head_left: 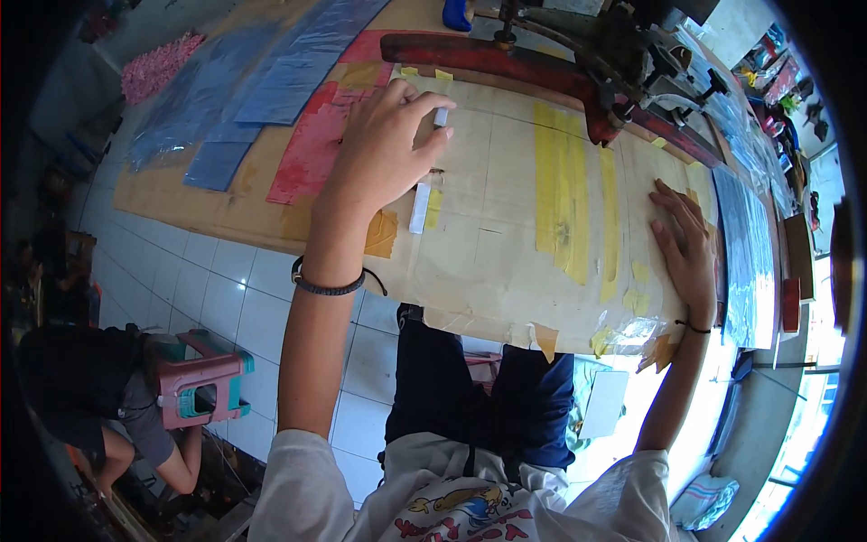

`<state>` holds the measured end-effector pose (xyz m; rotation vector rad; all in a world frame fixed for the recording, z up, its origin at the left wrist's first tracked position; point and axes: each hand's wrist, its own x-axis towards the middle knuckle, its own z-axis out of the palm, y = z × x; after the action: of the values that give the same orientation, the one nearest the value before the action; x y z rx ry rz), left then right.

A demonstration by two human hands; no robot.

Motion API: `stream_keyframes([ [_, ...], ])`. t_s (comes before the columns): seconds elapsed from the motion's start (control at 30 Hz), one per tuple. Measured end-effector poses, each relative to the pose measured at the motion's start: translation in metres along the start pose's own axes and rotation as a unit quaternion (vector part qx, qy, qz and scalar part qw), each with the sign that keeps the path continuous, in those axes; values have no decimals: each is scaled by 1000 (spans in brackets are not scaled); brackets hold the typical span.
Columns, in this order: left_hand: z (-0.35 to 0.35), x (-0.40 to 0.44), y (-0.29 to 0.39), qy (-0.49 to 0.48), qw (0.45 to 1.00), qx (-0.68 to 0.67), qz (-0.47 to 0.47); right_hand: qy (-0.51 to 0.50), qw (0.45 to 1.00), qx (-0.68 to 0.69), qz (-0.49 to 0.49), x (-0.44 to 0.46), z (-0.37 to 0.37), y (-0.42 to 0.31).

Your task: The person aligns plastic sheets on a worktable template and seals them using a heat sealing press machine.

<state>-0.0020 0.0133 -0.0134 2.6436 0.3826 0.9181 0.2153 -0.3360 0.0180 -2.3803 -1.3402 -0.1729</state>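
Note:
My left hand reaches over the left part of a tan, tape-covered board. A small white block sits between its thumb and index fingertips, and the other fingers are curled. Below that hand, a longer white strip lies near the board's left side, beside a bit of yellow tape. My right hand rests flat at the board's right edge, fingers stretched out and holding nothing. Long yellow tape bands run across the board between the hands.
A red metal clamp frame with screw knobs spans the board's far edge. Blue plastic-covered sheets lie at the left, more blue sheets at the right. Another person bends beside a pink and green stool at lower left.

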Motion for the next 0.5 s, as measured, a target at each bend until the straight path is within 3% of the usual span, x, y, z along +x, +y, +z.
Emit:
stream_keyframes([
  [0.27,-8,1,5,-48,999,-1,-25,0,1000,15,15,0,-1,-5],
  [0.5,-6,3,4,-18,1000,-5,6,19,1000,15,-19,-2,-2,0],
])
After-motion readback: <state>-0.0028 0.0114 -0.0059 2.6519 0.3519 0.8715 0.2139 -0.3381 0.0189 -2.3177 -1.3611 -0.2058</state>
